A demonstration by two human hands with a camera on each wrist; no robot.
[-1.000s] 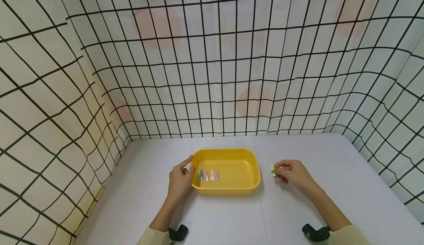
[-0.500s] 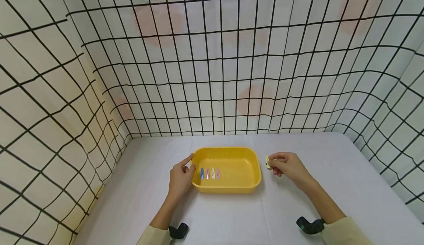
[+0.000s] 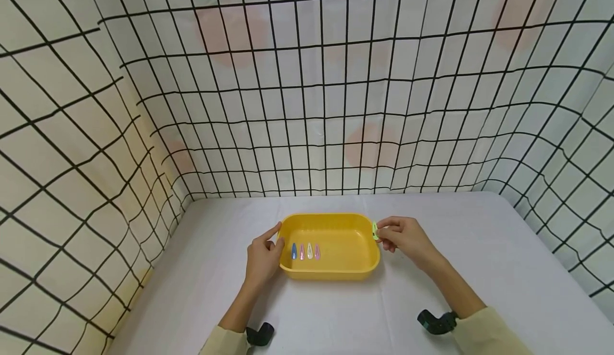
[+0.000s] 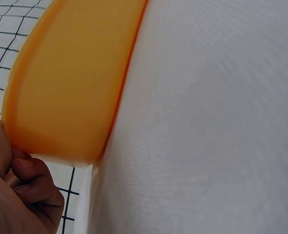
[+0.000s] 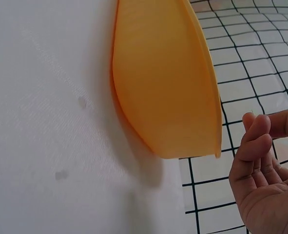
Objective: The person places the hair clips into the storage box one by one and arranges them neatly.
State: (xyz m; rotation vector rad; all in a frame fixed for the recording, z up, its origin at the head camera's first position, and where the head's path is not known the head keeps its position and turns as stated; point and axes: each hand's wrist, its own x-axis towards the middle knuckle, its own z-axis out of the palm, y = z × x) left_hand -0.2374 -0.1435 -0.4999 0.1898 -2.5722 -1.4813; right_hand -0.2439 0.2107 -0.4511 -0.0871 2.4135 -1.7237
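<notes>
A yellow plastic tray [image 3: 336, 275] stands on the white table. Inside, on its left side, several snap hair clips lie in a row: a blue clip [image 3: 295, 251], a pink clip [image 3: 302, 251], a white clip [image 3: 309, 251] and a purple-pink clip [image 3: 317, 252]. My left hand [image 3: 263, 258] grips the tray's left rim between thumb and fingers. Over the right rim, my right hand [image 3: 404, 239] pinches a yellow-green hair clip [image 3: 375, 230] upright at the fingertips. In the right wrist view, the right hand [image 5: 265, 165] is raised beside the tray wall [image 5: 168, 83], and the clip is hidden.
White cloth covers the table [image 3: 336, 317]. Behind and at both sides rises a white backdrop with a black grid [image 3: 307, 104]. A dark wrist camera [image 3: 436, 322] sits at the right sleeve, another dark wrist camera [image 3: 260, 335] at the left.
My right hand has lifted the yellow-green clip from beside the tray and carried it left to the right rim. The left hand keeps its grip on the tray.
</notes>
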